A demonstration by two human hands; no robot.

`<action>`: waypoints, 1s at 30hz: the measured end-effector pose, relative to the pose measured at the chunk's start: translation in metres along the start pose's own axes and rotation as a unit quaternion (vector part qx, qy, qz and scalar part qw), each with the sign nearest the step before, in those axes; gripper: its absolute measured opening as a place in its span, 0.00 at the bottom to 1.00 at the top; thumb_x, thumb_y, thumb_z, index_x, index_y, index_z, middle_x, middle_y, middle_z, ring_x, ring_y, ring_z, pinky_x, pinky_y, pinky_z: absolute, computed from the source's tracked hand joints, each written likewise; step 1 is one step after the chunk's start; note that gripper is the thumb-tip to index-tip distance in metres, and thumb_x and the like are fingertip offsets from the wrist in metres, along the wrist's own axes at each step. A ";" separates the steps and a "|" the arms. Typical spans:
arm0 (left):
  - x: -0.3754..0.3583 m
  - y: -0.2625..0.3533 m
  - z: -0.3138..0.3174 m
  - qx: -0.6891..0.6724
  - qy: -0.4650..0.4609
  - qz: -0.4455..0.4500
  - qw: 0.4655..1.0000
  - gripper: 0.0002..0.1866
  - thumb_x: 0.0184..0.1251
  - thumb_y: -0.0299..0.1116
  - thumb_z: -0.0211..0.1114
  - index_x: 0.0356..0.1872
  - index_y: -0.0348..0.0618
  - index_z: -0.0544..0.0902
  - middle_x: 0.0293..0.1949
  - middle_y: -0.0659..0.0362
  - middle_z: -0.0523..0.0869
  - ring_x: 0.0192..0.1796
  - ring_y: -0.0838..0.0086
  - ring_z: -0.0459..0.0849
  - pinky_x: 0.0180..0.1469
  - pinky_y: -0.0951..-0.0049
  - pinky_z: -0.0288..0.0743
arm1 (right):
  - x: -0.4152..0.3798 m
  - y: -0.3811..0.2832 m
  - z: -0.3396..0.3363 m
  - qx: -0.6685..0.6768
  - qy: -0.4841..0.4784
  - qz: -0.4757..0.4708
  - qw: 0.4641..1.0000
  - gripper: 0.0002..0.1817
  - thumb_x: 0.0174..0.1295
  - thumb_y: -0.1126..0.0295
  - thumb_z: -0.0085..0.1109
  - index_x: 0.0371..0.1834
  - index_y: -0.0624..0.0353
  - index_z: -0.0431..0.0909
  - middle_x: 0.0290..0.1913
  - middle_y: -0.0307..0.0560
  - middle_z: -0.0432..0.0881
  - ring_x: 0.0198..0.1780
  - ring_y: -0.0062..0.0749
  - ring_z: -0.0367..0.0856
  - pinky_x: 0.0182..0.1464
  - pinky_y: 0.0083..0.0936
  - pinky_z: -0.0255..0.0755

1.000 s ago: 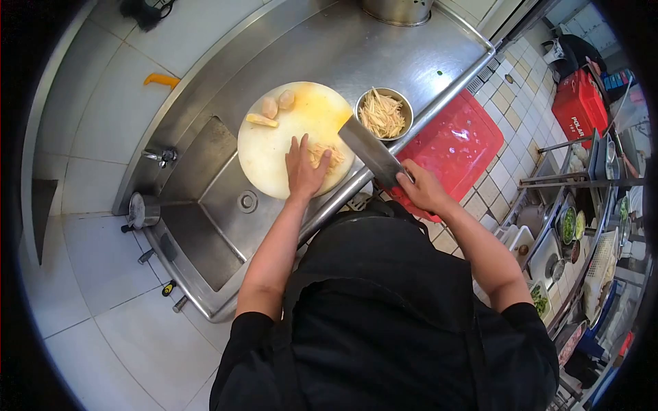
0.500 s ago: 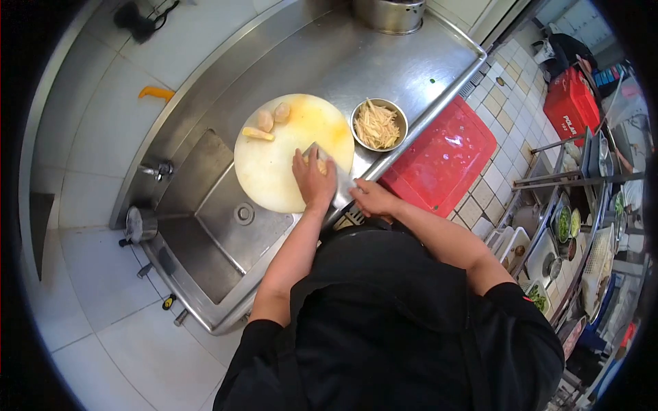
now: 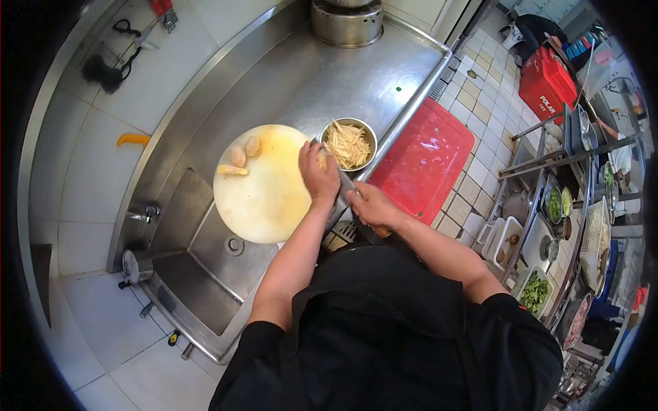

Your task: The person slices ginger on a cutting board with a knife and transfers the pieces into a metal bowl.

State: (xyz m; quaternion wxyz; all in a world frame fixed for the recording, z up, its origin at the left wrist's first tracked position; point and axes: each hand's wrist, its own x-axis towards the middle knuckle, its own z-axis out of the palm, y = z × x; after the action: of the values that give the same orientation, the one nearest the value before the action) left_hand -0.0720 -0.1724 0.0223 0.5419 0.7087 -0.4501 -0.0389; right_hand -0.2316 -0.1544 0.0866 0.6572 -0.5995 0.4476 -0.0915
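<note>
My right hand (image 3: pixel 373 205) grips the handle of a cleaver (image 3: pixel 347 182), its broad blade tilted between my hands at the board's right edge. My left hand (image 3: pixel 321 177) is closed over some pale yellow strips (image 3: pixel 322 162) against the blade; how many is hidden. Just beyond my left fingers stands a round metal bowl (image 3: pixel 375 145) heaped with thin pale strips (image 3: pixel 348 144). On the round white cutting board (image 3: pixel 257 198) lie two rounded peeled pieces (image 3: pixel 252 145) and a flat-cut yellowish piece (image 3: pixel 233 170) at the far left.
The board overlaps a steel sink (image 3: pixel 199 274) with a tap (image 3: pixel 145 212) to its left. A metal pot (image 3: pixel 346 27) stands at the counter's back. Right of the counter is a red lid-like surface (image 3: pixel 425 157). Shelves with food trays (image 3: pixel 534 291) line the right; a person (image 3: pixel 538 34) is far off.
My hands and the cleaver have moved from over the board to its right edge, close to the bowl. The camera view has shifted, too.
</note>
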 end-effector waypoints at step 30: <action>0.059 0.018 0.018 0.082 -0.294 0.092 0.948 0.11 0.64 0.26 0.65 0.45 0.41 0.90 0.46 0.49 0.89 0.48 0.58 0.88 0.53 0.64 0.81 | -0.051 0.013 -0.121 0.184 0.200 0.000 0.962 0.09 0.80 0.63 0.47 0.46 0.56 0.71 0.24 0.35 0.72 0.17 0.19 0.70 0.19 0.21 0.67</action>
State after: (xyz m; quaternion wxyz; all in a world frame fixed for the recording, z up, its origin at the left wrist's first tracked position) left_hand -0.0573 -0.2260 0.0546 0.3267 0.6637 -0.6540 -0.1581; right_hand -0.3511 -0.2024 0.1137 0.6534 -0.4373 0.5456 -0.2901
